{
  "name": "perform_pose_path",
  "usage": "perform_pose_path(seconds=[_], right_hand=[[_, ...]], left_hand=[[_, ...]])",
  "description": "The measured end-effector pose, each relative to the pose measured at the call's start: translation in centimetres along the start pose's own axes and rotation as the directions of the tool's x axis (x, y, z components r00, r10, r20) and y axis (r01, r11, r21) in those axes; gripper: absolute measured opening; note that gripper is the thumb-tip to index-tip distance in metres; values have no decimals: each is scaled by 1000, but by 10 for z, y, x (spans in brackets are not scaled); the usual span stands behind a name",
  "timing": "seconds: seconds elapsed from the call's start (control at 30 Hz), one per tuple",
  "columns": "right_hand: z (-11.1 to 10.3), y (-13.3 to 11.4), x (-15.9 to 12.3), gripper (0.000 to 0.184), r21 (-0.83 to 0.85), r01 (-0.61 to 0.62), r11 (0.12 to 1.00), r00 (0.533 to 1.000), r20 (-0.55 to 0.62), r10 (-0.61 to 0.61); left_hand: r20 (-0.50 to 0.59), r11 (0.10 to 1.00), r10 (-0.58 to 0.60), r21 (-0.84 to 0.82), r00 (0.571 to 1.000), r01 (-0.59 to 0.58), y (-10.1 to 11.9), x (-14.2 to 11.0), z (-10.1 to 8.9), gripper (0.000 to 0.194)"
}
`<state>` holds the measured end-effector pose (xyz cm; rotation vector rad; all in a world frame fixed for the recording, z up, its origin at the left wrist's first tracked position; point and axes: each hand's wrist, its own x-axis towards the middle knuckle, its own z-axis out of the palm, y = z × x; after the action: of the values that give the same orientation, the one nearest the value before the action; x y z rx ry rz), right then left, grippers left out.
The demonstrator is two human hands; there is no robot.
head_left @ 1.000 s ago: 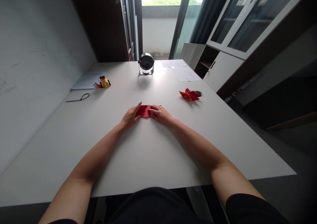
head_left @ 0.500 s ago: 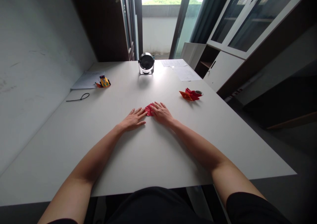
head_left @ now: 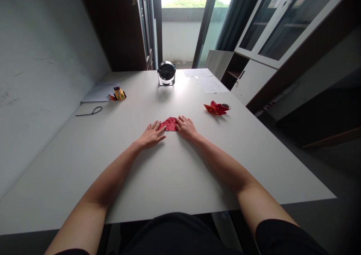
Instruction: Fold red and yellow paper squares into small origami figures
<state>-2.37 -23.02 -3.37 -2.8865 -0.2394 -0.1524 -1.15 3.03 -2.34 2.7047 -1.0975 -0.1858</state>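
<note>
A folded sheet of red paper [head_left: 170, 124] with crease lines lies flat on the white table [head_left: 169, 180]. My left hand [head_left: 151, 135] rests open at its left end, fingers stretched out and the fingertips on the paper. At the right end lies my right hand [head_left: 186, 127], its fingers extended and pressing on the paper's edge. Both ends of the paper are partly hidden under my fingers.
To the right sits a folded red paper piece [head_left: 217, 107] with an orange part, beside a round grey object [head_left: 226, 106]. A yellow toy [head_left: 119, 93], a black cable tie [head_left: 90, 112] and papers [head_left: 98, 91] lie left. At the back stands a round black device [head_left: 166, 73].
My hands have moved slightly apart, the left one leftward and the right one a little rightward. More of the red paper between them shows.
</note>
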Motion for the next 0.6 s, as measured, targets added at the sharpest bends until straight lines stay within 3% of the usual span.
perform_pose_path(seconds=[0.13,0.23,0.33,0.5,0.6], right_hand=[[-3,9,1,59,9,-54,998,998,-6,55],[-4,11,0,62,30,61,998,996,59,-63],[-4,10,-2,62,77,154,985,985,71,-160],[-3,13,-1,65,201,193,960,981,-41,-188],[-4,17,0,62,339,191,921,981,-94,-168]], left_hand=[[-153,998,-30,-66,988,20,-3,0,-4,51],[-269,990,-63,-142,961,26,-6,-1,-6,35],[-313,982,-71,-186,947,12,-6,-2,-5,14],[-346,950,-54,-305,936,-58,-1,-2,-2,37],[-344,894,-113,-445,932,-56,1,-2,-2,53]])
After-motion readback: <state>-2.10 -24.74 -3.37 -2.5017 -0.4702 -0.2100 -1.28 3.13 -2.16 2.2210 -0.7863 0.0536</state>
